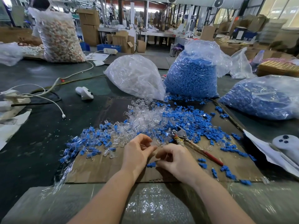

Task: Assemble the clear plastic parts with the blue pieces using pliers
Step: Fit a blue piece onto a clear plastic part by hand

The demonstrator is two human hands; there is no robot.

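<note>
Left hand (137, 151): fingers curled, a clear plastic part (152, 143) pinched at the fingertips. Right hand (175, 159): fingers curled, a blue piece (151, 164) pinched at its near left edge. The two hands are seen just beside each other over a cardboard sheet (100, 168) at near centre.

Pliers (194, 143) are noted lying unheld on the cardboard, just right of the right hand; metal head toward the far left, red handle toward the near right.

Loose stock is spread on the cardboard beyond the hands: clear parts (142, 117) at centre, blue pieces (182, 118) to the right, and joined clear-and-blue units (87, 141) to the left. A few blue pieces are scattered at near right.

At the far side, a bag of clear parts (135, 76) is seen at centre, a bag of blue pieces (192, 75) just right of it, and a second blue bag (265, 97) at far right.

A white controller (84, 92) lies left of the clear bag. No legible writing or brand is found.
</note>
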